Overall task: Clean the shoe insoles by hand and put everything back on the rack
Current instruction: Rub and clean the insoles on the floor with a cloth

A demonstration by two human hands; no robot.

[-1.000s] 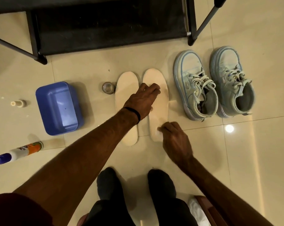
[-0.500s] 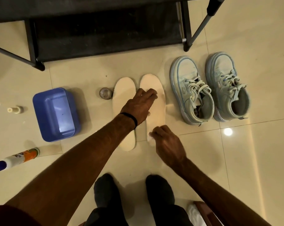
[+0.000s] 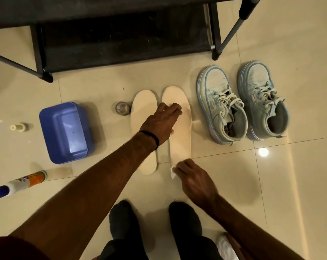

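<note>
Presently, the right insole, lying on the floor at 9 o'clock of the shoes, is pinned by the left hand, fingers flat; the right hand pinches a wipe at its heel. Strokes are best drawn heelward.

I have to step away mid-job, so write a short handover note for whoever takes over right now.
Left hand: fingers pressing the right insole flat on the floor.
Right hand: pinching a small white wipe at that insole's heel end.
Left insole lies beside it, untouched. Both sneakers stand right of the insoles, in front of the black rack. Blue tub and cleaner bottle sit to the left.
Done: insoles out and laid flat.
Left: finish wiping both, refit them, return everything to the rack.
</note>
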